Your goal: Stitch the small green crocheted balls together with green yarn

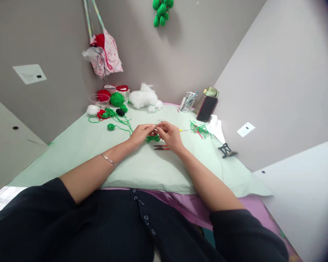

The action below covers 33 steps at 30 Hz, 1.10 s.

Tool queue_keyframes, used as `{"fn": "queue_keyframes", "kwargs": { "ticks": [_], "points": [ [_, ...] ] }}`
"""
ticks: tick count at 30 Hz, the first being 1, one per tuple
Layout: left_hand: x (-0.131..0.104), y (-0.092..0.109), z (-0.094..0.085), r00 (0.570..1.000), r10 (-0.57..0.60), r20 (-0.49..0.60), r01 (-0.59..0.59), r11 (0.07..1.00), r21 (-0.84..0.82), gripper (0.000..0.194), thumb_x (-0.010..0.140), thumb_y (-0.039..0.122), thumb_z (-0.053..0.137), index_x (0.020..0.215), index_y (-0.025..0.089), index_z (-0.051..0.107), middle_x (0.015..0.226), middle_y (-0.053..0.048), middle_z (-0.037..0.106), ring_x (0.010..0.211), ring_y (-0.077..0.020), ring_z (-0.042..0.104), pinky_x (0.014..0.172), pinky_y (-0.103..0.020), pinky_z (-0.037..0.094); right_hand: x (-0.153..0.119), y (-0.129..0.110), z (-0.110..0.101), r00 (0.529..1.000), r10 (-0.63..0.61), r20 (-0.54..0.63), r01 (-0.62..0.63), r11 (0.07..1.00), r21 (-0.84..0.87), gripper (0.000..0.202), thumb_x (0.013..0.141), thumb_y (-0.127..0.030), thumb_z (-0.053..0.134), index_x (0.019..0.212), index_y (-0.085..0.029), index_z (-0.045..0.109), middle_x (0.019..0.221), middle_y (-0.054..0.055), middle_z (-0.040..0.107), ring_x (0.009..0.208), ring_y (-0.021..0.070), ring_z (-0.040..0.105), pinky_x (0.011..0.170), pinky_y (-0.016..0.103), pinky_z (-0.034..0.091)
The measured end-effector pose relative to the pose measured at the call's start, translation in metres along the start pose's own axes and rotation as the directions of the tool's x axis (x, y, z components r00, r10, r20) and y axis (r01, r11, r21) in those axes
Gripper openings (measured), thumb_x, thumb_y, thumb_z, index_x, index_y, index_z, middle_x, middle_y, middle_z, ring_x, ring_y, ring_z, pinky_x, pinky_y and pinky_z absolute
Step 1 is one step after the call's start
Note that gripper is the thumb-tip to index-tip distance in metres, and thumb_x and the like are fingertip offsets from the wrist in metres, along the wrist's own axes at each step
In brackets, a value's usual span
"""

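Work surface: a table [79, 160] under a pale green cover, set against grey panels. Largest item noted on it was a heap of white stuffing [145, 97], at the far edge. Next in size, the right hand [171, 137] was pinched narrow, its fingertips meeting those of the left; whether it gripped anything could not be told. The left hand [140, 135] was likewise narrow, holding a green yarn piece [153, 138], which sat low between both hands, partly hidden by fingers. A dark phone [207, 108] leaned against a bottle [211, 92]; green and red yarn scraps [200, 130] lay nearer. Snips [159, 149] rested just beside the right hand. Smallest, a little green ball [110, 127] trailed yarn, left of the left hand.
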<state>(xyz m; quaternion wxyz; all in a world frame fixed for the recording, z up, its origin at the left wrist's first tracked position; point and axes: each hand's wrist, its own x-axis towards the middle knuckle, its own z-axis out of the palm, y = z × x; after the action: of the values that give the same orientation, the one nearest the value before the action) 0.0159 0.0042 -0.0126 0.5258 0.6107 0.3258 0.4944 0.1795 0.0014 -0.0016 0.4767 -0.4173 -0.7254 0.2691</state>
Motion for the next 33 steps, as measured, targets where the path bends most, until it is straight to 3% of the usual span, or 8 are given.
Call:
{"fn": "queue_keyframes", "kwargs": {
  "ticks": [3,7,11,15,21,25,33],
  "points": [
    [0.001,-0.001,0.000,0.995,-0.096,-0.001,0.094,0.974,-0.205,0.048,0.072,0.061,0.078,0.082,0.015,0.076,0.086,-0.009,0.074,0.085,-0.0196,0.066,0.084,-0.032,0.051,-0.002,0.002,0.002,0.998,-0.034,0.044,0.036,0.998,-0.060,0.018,0.088,-0.037,0.060,0.087,-0.020,0.065,0.057,-0.003,0.060,0.053,0.0114,0.053,0.055,0.024,0.041],
    [0.003,-0.004,-0.006,0.990,-0.120,-0.074,0.099,0.967,-0.233,0.040,0.068,0.053,0.084,0.083,0.017,0.077,0.089,-0.007,0.074,0.085,-0.0171,0.066,0.084,-0.030,0.051,0.000,0.003,0.001,0.999,-0.027,0.027,0.026,0.999,0.045,0.024,0.090,-0.042,0.061,0.092,-0.019,0.067,0.056,-0.004,0.058,0.049,0.0109,0.051,0.054,0.024,0.042],
    [0.005,-0.010,-0.008,0.984,0.014,-0.178,-0.017,1.000,-0.016,0.030,0.076,0.046,0.078,0.087,0.019,0.080,0.090,-0.006,0.075,0.091,-0.0197,0.068,0.092,-0.034,0.050,0.002,0.000,-0.002,1.000,0.027,-0.007,-0.026,0.991,0.135,0.025,0.090,-0.043,0.061,0.087,-0.019,0.065,0.054,-0.005,0.055,0.046,0.0096,0.047,0.050,0.024,0.040],
    [0.003,-0.010,-0.008,0.975,0.152,-0.164,-0.116,0.970,0.212,0.025,0.086,0.038,0.066,0.095,0.019,0.080,0.090,-0.006,0.076,0.093,-0.0215,0.069,0.097,-0.036,0.049,0.001,-0.001,-0.001,0.995,0.068,0.070,-0.077,0.988,0.134,0.025,0.091,-0.040,0.058,0.087,-0.017,0.066,0.052,-0.004,0.055,0.046,0.0092,0.046,0.050,0.024,0.038],
    [-0.001,-0.004,-0.007,0.944,0.330,-0.034,-0.255,0.788,0.560,0.029,0.096,0.033,0.053,0.104,0.023,0.078,0.090,-0.003,0.075,0.090,-0.0200,0.065,0.091,-0.033,0.049,0.000,-0.001,0.002,0.990,0.080,0.114,-0.096,0.985,0.145,0.031,0.092,-0.047,0.058,0.085,-0.018,0.063,0.051,-0.004,0.054,0.045,0.0089,0.043,0.049,0.023,0.037],
    [-0.001,-0.002,-0.007,0.925,0.379,0.039,-0.315,0.705,0.636,0.031,0.099,0.031,0.048,0.101,0.022,0.077,0.086,-0.003,0.074,0.083,-0.0191,0.064,0.088,-0.032,0.047,0.000,-0.002,0.001,0.992,0.082,0.096,-0.095,0.986,0.135,0.029,0.093,-0.046,0.057,0.084,-0.018,0.063,0.050,-0.004,0.054,0.044,0.0089,0.043,0.049,0.024,0.036],
    [-0.002,-0.002,-0.006,0.921,0.382,0.069,-0.319,0.645,0.694,0.029,0.101,0.029,0.046,0.101,0.022,0.074,0.087,-0.003,0.074,0.085,-0.0195,0.065,0.089,-0.034,0.046,0.000,-0.001,0.001,0.991,0.081,0.110,-0.096,0.985,0.140,0.029,0.094,-0.045,0.057,0.081,-0.019,0.060,0.050,-0.004,0.054,0.043,0.0088,0.043,0.048,0.024,0.036]
  ]
}}
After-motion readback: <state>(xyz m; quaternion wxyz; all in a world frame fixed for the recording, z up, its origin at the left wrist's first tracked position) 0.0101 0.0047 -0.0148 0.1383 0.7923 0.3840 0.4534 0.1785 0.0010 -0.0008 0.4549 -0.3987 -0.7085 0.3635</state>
